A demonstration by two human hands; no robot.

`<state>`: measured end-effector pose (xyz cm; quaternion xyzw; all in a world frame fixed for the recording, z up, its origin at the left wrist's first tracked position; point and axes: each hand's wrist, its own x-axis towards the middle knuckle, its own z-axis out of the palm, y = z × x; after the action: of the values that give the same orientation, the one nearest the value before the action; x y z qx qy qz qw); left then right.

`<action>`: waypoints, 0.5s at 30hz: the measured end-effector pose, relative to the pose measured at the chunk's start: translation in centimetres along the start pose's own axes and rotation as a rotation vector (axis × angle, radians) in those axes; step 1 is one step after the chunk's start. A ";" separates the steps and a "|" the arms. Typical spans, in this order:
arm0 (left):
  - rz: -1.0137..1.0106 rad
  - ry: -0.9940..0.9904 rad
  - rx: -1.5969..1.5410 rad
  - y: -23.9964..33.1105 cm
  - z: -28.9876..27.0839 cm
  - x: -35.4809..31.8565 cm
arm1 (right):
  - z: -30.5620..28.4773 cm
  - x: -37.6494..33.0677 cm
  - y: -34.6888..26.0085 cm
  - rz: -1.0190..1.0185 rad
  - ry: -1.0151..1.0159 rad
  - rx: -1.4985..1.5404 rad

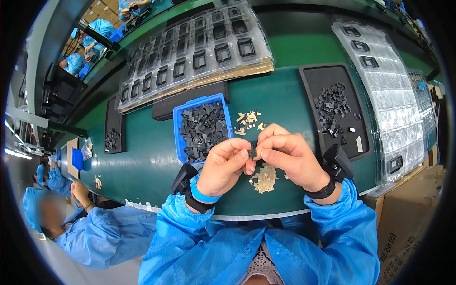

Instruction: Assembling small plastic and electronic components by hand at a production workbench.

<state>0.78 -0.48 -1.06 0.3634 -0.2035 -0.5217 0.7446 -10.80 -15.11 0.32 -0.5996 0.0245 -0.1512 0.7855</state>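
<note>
Both my hands meet over the green tabletop, fingertips pinched around a small black plastic part (pixel 253 151). My left hand (pixel 223 164) grips it from the left, and my right hand (pixel 289 156) closes on it from the other side. Fingers cover much of the part, so its full shape is hidden. Just below the fingertips lies a pile of small cream-coloured pieces (pixel 265 179). More cream pieces (pixel 247 121) are scattered beyond my hands. Close to my left hand, a blue bin (pixel 178 137) holds a heap of similar black parts (pixel 203 129).
A black tray (pixel 311 78) with loose black parts stands at the right. Clear blister trays (pixel 399 114) lie beyond it, and a stack holding black frames (pixel 199 59) rises at the back. At far left is another dark tray (pixel 114 145). A co-worker in blue (pixel 109 232) sits on the left.
</note>
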 end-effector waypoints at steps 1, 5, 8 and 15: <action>0.001 -0.002 0.002 0.0 0.0 0.0 | 0.0 0.0 0.0 -0.001 0.006 -0.022; -0.001 -0.005 -0.018 -0.1 0.1 0.1 | 0.0 0.0 -0.2 -0.018 0.020 -0.068; -0.004 0.007 -0.022 -0.1 0.1 0.1 | 0.0 0.1 -0.1 -0.043 0.028 -0.083; 0.113 0.120 0.150 -0.7 1.6 -0.1 | 1.2 0.2 0.1 0.014 0.126 0.104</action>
<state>-0.78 -1.03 -0.54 0.4365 -0.2171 -0.4393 0.7545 -10.32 -14.04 0.60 -0.5473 0.0701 -0.1842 0.8134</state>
